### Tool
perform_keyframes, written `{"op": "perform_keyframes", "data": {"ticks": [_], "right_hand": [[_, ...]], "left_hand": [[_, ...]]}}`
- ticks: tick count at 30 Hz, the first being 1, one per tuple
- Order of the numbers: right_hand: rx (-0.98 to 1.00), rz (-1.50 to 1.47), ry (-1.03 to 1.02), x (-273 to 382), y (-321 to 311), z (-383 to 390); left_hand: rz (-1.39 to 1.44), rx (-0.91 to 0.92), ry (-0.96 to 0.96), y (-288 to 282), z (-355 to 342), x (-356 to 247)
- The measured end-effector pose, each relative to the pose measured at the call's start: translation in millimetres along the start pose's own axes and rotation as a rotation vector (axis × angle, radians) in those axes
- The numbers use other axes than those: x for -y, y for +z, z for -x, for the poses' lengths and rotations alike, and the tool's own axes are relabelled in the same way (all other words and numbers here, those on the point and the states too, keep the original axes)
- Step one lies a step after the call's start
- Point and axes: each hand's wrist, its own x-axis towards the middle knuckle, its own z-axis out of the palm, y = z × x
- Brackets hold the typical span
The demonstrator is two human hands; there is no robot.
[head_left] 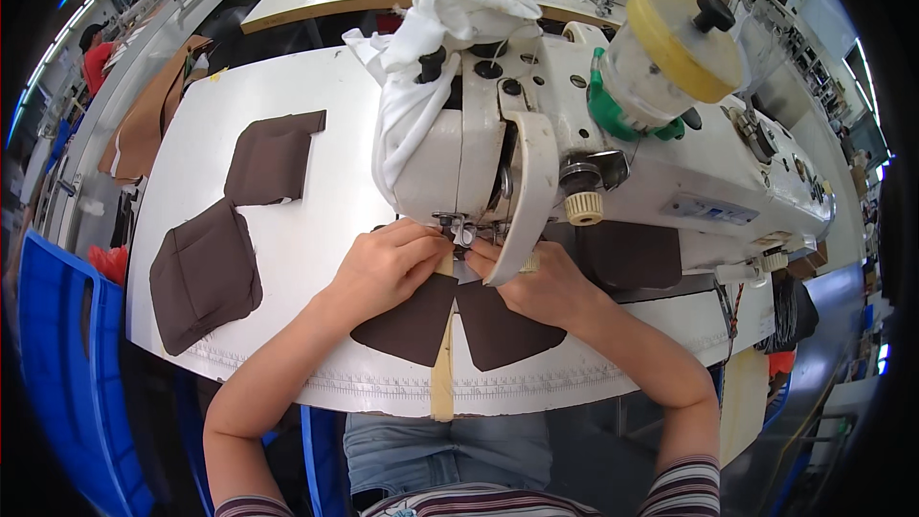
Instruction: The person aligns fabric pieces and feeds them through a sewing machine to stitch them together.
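Observation:
A white industrial sewing machine (426, 177) stands in front of me, its presser foot (462, 237) between my hands. Left of the foot, the bent fingers of my left hand (394, 263) press together on a dark brown fabric piece (412, 323). My right hand (541, 280) closes on the brown piece's right-hand flap (502, 325); a curved white machine part hides some of its fingers. Between the two flaps a yellow tape strip (443, 373) runs toward the table's front edge. The stitching spot is too small to make out.
Two shaped brown pieces (206, 278) (273, 161) lie on the white table at left. Another dark piece (630, 256) rests under the machine arm. White cloth (412, 86) drapes the machine head, and a yellow-lidded container (675, 53) sits above. A blue bin (67, 373) stands at left.

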Motion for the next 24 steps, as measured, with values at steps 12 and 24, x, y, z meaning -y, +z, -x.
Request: {"op": "perform_keyframes", "data": {"ticks": [12, 24], "right_hand": [[-0.028, -0.013, 0.045, 1.7, 6.9, 5.0], [-0.059, -0.019, 0.033, 0.8, 5.3, 4.3]], "left_hand": [[-0.027, 0.021, 0.099, -8.2, -2.8, -2.9], [-0.126, 0.025, 0.219, -7.5, -4.2, -1.7]]}}
